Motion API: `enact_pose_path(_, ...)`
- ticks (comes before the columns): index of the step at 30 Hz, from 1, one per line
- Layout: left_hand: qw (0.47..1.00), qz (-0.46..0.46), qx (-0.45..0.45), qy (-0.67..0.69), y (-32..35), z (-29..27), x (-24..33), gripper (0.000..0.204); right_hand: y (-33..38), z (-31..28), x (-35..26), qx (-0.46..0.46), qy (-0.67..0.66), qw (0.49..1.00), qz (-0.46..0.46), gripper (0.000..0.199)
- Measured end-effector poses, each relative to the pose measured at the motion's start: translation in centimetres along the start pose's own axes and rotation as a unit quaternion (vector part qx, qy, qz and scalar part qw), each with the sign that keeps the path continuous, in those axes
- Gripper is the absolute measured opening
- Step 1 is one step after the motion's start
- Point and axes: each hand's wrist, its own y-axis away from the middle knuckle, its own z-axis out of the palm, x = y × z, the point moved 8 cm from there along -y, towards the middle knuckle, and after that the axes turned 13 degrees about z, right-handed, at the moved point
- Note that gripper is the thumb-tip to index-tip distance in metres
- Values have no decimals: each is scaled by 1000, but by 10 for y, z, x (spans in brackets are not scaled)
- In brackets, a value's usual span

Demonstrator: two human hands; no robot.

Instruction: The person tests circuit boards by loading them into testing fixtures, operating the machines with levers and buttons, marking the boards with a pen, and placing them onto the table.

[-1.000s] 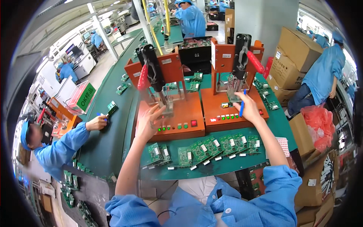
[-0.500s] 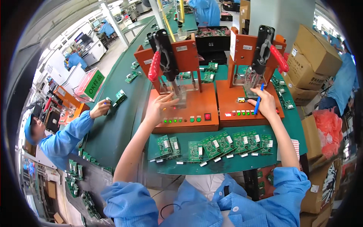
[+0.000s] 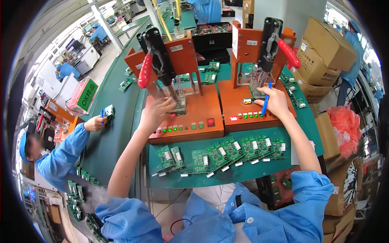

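Observation:
Two orange test fixtures stand side by side on the green bench. My left hand (image 3: pixel 156 113) rests on the deck of the left fixture (image 3: pixel 190 121), fingertips at the clear nest under its red-handled black lever (image 3: pixel 156 56); whether it holds a board there I cannot tell. My right hand (image 3: pixel 275 101) grips a blue pen (image 3: pixel 266 96) and touches the nest of the right fixture (image 3: pixel 247 109), below its lever (image 3: pixel 279 40). A row of several green circuit boards (image 3: pixel 227 152) lies in front of the fixtures, close to my body.
At the left a co-worker in blue holds a small board (image 3: pixel 108 111) on the green conveyor (image 3: pixel 109 141). Cardboard boxes (image 3: pixel 324 56) stack at the right, with a red bag (image 3: pixel 344 125) below. More boards (image 3: pixel 208 75) lie behind the fixtures. Other workers stand farther back.
The view has shifted closer over the fixtures. My left hand moved in toward the left fixture's nest. My right hand stays at the right nest with the pen.

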Motion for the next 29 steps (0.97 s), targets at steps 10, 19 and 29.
enact_pose_path(10,999,33,21,-4,9,-2,-4,46,0,2,-7,-32,-1,998,46,50)
enact_pose_path(19,1000,15,13,7,7,0,-5,46,0,3,-1,-19,-2,999,31,53)
enact_pose_path(29,998,-17,-51,-17,4,7,-7,51,0,-1,-3,-98,9,987,129,58)
